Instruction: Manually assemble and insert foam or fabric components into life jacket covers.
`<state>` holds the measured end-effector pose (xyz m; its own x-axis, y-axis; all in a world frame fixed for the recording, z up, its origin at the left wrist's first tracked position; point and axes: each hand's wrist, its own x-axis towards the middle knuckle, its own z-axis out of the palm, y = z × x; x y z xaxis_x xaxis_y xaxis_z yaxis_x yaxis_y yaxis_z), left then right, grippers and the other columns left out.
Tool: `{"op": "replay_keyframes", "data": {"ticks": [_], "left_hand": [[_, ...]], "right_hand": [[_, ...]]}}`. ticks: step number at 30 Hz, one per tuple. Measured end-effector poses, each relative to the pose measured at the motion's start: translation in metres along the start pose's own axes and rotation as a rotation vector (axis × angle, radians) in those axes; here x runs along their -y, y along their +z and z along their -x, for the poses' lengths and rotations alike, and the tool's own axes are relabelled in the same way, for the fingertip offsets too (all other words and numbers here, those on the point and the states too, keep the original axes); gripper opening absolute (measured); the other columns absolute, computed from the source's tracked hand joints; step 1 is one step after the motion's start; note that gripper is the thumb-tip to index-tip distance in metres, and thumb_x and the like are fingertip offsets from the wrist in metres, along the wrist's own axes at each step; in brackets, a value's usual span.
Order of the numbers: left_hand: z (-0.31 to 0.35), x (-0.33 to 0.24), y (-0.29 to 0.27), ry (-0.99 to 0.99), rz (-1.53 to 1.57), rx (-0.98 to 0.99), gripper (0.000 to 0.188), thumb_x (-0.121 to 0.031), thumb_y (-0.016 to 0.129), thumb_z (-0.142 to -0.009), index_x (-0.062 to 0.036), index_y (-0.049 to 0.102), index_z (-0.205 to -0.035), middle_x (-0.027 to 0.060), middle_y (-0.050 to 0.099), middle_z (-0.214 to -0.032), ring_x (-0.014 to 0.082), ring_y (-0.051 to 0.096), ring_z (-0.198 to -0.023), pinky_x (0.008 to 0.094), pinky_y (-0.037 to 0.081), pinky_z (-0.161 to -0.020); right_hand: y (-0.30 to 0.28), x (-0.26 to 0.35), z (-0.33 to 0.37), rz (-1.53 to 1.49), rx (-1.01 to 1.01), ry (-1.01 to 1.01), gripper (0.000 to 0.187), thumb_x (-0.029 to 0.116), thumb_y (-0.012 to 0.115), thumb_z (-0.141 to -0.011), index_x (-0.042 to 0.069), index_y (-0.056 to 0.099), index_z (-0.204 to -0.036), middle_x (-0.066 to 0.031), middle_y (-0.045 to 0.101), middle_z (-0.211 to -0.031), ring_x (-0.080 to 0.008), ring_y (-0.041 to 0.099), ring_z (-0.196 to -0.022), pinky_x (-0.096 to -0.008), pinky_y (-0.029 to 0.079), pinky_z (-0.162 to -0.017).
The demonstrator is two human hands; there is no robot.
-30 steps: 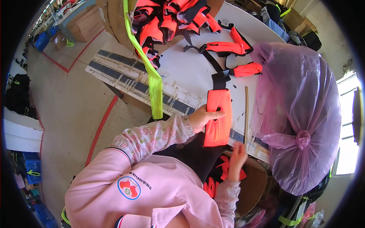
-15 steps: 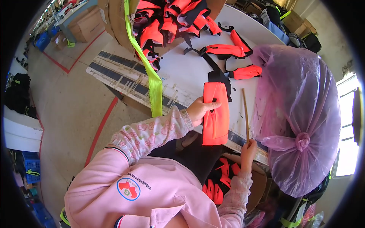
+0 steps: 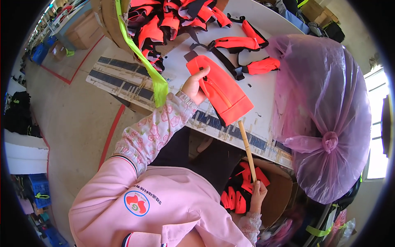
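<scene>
A neon-orange zippered waist pouch (image 3: 226, 91) with black edging is gripped in my left hand (image 3: 195, 85), thumb on its front, above the table's near edge. It lies slanted, its far end toward the upper left. My right hand (image 3: 258, 195) is closed around the lower end of a thin wooden stick (image 3: 247, 147). The stick points up and away, its tip just below the pouch's near end; whether they touch I cannot tell. Beyond the pouch, more orange pouches (image 3: 236, 43) with black straps and a buckle lie on the white table (image 3: 263, 94).
A cardboard box (image 3: 108, 24) spills a pile of orange pouches (image 3: 166, 26) at the back left, a lime-yellow strip (image 3: 142, 61) hanging down its side. To the right bulges a knotted pink plastic bag (image 3: 325, 90). Below the table edge, an open carton (image 3: 275, 197) holds orange pouches.
My left hand has moved away and to the left, tilting the pouch from upright to slanted. My right hand has drawn lower and nearer to me with the stick.
</scene>
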<state>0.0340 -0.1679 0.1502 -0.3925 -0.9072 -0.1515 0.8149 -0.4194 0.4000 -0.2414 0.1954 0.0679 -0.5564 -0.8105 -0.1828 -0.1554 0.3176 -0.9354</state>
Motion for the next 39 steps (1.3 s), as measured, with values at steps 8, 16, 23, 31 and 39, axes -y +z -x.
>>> {"op": "replay_keyframes", "data": {"ticks": [8, 16, 23, 31, 39], "left_hand": [[0.000, 0.017, -0.009, -0.056, 0.043, -0.016, 0.024, -0.020, 0.063, -0.083, -0.0063, 0.055, -0.101, 0.0080, 0.062, -0.100, 0.0217, 0.060, -0.093, 0.0398, 0.048, -0.085], [0.020, 0.042, 0.001, -0.102, -0.051, -0.073, 0.020, -0.015, 0.066, -0.080, -0.0052, 0.057, -0.095, 0.0079, 0.063, -0.092, 0.0219, 0.063, -0.083, 0.0397, 0.052, -0.076], [0.049, 0.071, 0.006, -0.099, -0.229, -0.010, 0.020, -0.008, 0.067, -0.078, -0.0021, 0.058, -0.095, 0.0081, 0.063, -0.089, 0.0198, 0.063, -0.081, 0.0362, 0.052, -0.074], [0.054, 0.073, 0.012, 0.017, -0.294, -0.081, 0.017, -0.009, 0.066, -0.080, -0.0036, 0.058, -0.094, 0.0055, 0.063, -0.088, 0.0156, 0.062, -0.078, 0.0319, 0.052, -0.071], [0.035, 0.045, 0.023, 0.035, -0.072, -0.036, 0.018, -0.012, 0.064, -0.081, -0.0051, 0.056, -0.096, 0.0058, 0.061, -0.089, 0.0194, 0.062, -0.082, 0.0382, 0.052, -0.074]], "right_hand": [[0.009, 0.020, -0.004, 0.020, 0.108, -0.046, 0.032, 0.023, 0.055, -0.090, 0.002, 0.059, -0.066, 0.0068, 0.040, -0.051, -0.0013, 0.032, -0.047, -0.0203, 0.022, -0.043], [0.032, 0.028, -0.024, 0.162, 0.126, -0.226, 0.027, 0.018, 0.056, -0.089, -0.001, 0.058, -0.070, 0.0011, 0.049, -0.057, -0.0041, 0.041, -0.053, -0.0222, 0.031, -0.047], [0.089, 0.055, -0.029, 0.122, 0.111, -0.292, 0.027, 0.017, 0.056, -0.089, -0.002, 0.056, -0.070, 0.0003, 0.049, -0.057, -0.0045, 0.040, -0.054, -0.0222, 0.032, -0.047], [0.120, 0.066, -0.032, 0.004, 0.104, -0.196, 0.040, 0.030, 0.055, -0.091, 0.003, 0.053, -0.060, 0.0062, 0.037, -0.051, -0.0012, 0.030, -0.048, -0.0203, 0.021, -0.043], [-0.023, 0.024, -0.036, 0.188, -0.008, -0.084, 0.036, 0.024, 0.049, -0.092, 0.005, 0.051, -0.062, 0.0066, 0.041, -0.057, -0.0030, 0.035, -0.054, -0.0227, 0.026, -0.046]]}}
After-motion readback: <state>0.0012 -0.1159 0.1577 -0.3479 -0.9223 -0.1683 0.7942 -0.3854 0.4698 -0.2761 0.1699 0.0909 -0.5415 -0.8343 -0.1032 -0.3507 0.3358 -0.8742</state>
